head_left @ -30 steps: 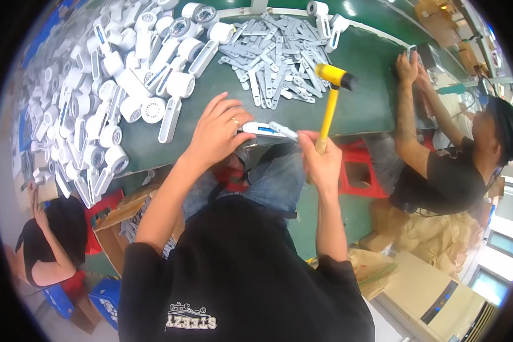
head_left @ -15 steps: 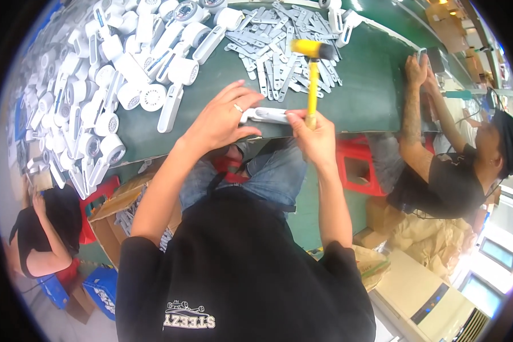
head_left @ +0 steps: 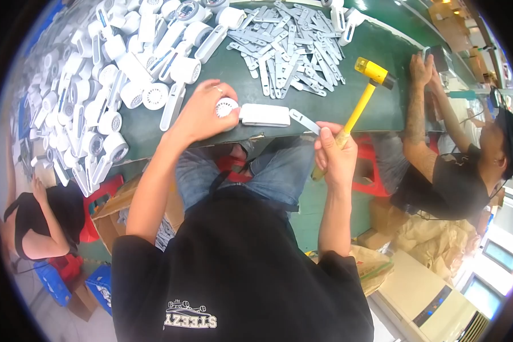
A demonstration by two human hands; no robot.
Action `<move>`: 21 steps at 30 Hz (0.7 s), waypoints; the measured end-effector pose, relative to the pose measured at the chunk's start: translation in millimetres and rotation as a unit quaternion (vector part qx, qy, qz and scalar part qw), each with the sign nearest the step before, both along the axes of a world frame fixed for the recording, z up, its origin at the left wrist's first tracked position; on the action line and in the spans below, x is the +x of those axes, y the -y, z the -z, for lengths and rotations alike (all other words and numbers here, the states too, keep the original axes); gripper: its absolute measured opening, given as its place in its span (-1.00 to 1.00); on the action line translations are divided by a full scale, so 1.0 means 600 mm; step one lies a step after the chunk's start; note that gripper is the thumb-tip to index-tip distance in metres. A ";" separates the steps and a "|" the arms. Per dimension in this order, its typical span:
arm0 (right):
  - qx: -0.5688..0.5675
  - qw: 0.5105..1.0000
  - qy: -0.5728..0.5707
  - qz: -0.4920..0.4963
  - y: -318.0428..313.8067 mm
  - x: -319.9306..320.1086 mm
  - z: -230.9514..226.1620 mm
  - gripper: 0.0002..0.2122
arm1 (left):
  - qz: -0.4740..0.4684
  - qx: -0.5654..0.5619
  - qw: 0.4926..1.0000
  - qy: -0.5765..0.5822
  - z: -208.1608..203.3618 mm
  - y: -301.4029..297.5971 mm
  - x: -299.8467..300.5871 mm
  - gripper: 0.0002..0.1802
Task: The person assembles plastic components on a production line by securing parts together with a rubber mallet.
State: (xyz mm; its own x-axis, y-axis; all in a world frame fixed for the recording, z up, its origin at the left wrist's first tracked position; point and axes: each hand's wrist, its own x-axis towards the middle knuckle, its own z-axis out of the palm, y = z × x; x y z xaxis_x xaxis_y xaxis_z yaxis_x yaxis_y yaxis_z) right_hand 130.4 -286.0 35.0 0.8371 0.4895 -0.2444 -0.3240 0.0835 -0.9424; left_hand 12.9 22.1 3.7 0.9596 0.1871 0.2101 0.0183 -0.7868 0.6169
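My left hand (head_left: 202,117) is closed round the round, vented head of a white handheld fan at the table's near edge. The fan's handle (head_left: 265,115) points right, towards my right hand. My right hand (head_left: 335,149) grips a yellow hammer (head_left: 356,114) by its shaft, with the yellow and black head up and to the right. Between the thumb and fingertips of the same hand is a flat grey plastic strip (head_left: 305,121). Its far end lies close to the end of the fan's handle; whether they touch I cannot tell.
White handheld fans (head_left: 114,74) are heaped across the left of the green table (head_left: 376,51). Grey strips (head_left: 290,48) lie piled at the middle back. To the right sits a co-worker (head_left: 456,176), and another person (head_left: 48,214) is at lower left. A cardboard box (head_left: 111,219) stands below the table.
My right hand has moved right and down, and the hammer now leans right. A grey strip shows in its fingers. My left hand has shifted left and closed on the fan's head.
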 end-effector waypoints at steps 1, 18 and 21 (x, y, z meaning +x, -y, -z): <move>-0.003 1.000 0.001 0.003 0.002 -0.002 0.001 -0.73 | 0.011 0.030 0.998 0.055 0.008 -0.006 0.016 -0.68; -0.043 0.999 0.024 0.019 0.011 -0.027 -0.023 -0.78 | 0.020 -0.087 0.996 -0.029 -0.005 -0.013 0.017 -0.66; -0.124 0.990 0.055 0.024 -0.022 -0.025 -0.013 -0.80 | 0.015 0.023 1.000 0.005 -0.013 -0.001 0.031 -0.60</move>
State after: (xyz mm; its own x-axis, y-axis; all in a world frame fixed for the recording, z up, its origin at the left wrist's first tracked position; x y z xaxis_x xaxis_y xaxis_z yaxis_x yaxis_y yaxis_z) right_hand 115.5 -273.1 42.6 0.8861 0.3854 -0.2574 -0.2188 -0.1417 -0.9654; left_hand 31.5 22.9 11.8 0.9624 0.1478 0.2278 -0.0121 -0.8147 0.5797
